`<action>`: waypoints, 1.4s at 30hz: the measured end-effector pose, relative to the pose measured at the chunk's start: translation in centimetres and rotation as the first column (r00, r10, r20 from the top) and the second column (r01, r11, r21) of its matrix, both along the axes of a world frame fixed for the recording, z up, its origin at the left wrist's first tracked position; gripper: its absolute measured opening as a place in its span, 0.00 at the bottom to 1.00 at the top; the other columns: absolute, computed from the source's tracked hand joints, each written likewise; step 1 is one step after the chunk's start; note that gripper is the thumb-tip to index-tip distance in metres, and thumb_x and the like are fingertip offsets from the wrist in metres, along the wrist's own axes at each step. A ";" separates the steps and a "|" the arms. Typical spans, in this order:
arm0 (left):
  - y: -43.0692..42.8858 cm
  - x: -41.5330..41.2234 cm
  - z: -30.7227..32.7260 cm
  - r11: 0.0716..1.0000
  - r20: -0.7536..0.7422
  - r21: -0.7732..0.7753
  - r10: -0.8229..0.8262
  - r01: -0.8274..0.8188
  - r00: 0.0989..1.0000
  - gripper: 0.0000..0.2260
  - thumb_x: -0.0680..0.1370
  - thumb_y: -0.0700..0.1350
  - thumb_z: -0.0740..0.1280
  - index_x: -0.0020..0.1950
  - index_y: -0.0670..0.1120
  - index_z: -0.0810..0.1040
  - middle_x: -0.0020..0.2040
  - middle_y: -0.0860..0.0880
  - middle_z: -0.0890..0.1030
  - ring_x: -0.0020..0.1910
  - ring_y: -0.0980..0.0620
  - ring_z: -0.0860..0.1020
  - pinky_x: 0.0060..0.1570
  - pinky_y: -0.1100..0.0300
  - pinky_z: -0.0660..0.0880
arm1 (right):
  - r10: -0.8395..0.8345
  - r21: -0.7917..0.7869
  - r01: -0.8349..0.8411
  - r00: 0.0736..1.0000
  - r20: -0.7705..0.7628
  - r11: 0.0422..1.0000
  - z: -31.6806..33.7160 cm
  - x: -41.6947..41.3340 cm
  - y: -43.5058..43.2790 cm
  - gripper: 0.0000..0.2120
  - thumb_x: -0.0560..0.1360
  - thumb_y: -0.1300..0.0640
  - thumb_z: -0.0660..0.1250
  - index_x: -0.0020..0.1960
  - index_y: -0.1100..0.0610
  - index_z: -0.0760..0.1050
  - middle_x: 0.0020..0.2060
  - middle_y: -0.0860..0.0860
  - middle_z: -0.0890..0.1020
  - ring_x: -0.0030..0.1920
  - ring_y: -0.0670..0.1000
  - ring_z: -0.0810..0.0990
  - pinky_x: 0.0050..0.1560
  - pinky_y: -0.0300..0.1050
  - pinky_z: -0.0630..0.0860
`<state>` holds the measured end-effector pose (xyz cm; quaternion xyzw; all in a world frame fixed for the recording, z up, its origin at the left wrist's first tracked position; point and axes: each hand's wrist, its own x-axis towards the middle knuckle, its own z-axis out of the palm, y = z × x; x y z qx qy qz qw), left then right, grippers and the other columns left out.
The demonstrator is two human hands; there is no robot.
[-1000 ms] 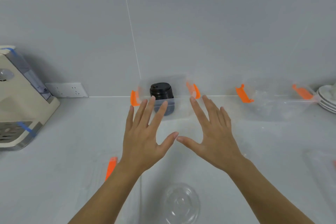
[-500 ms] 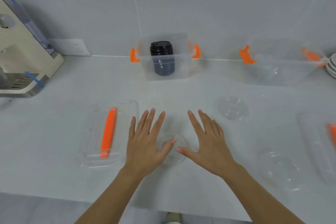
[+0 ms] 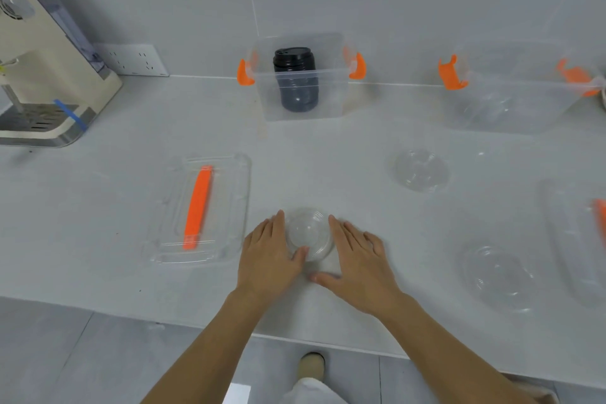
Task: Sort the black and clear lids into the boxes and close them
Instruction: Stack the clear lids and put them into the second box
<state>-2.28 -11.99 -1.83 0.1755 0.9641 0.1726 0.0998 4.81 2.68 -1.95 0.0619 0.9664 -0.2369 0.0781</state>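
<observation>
- Clear domed lid (image 3: 308, 234) sits flat on the counter (image 3: 98, 207) near the front edge, about mid-width.
- Left hand (image 3: 270, 254) and right hand (image 3: 355, 259) lie flat on either side of it, fingers spread and extended, thumbs meeting under its near rim. Neither hand is closed on the lid; left thumb tip touches the rim.
- Small clear box (image 3: 300, 75) with orange clips stands at the back edge, centre, lid off, with a stack of black lids (image 3: 295, 79) inside.
- Larger clear box (image 3: 515, 92) with orange clips at the back edge, right, lid off; contents look clear, can't tell what.
- Box cover with orange handle (image 3: 198, 210) lies flat just left of the left hand.
- Second box cover (image 3: 577, 239) at the right edge, partly cut off.
- Two more clear lids: one (image 3: 419, 169) right of centre, one (image 3: 498, 275) near the front right.
- Cream appliance (image 3: 42, 52) in the back left corner, wall socket (image 3: 131, 59) beside it.
</observation>
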 end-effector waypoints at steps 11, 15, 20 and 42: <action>1.5 -1.3 1.5 0.915 0.405 0.266 0.178 -0.302 0.897 0.33 0.67 0.42 0.75 0.69 0.43 0.65 0.63 0.45 0.66 0.57 0.47 0.72 0.57 0.54 0.73 | -0.089 -0.035 0.088 0.996 -0.029 0.996 -0.6 -0.4 -0.6 0.40 0.72 0.37 0.61 0.76 0.52 0.50 0.75 0.45 0.59 0.77 0.45 0.49 0.73 0.46 0.41; 1.7 -1.9 2.1 0.820 0.556 0.435 0.080 -0.371 0.827 0.28 0.67 0.34 0.74 0.62 0.47 0.67 0.59 0.47 0.63 0.45 0.57 0.71 0.42 0.64 0.74 | -0.145 -0.088 0.135 0.983 -0.116 0.987 -0.5 -0.6 -0.3 0.39 0.70 0.37 0.65 0.75 0.52 0.56 0.73 0.44 0.66 0.75 0.43 0.57 0.69 0.38 0.45; 3.8 -2.5 4.6 0.699 0.609 0.632 -0.182 -0.333 0.772 0.16 0.59 0.38 0.70 0.42 0.53 0.81 0.43 0.53 0.81 0.40 0.57 0.78 0.41 0.62 0.73 | -0.234 -0.268 0.221 0.972 -0.016 0.938 1.1 -0.9 1.4 0.41 0.70 0.43 0.69 0.75 0.52 0.53 0.71 0.43 0.66 0.70 0.46 0.64 0.68 0.37 0.54; 19.1 1.6 7.7 0.707 0.694 0.666 -0.471 -0.237 0.544 0.29 0.57 0.35 0.77 0.54 0.49 0.72 0.55 0.44 0.77 0.51 0.47 0.79 0.56 0.52 0.75 | -0.886 -0.672 0.595 0.408 -0.220 0.441 6.1 7.2 11.6 0.13 0.76 0.59 0.65 0.60 0.53 0.73 0.51 0.47 0.78 0.39 0.47 0.76 0.43 0.42 0.75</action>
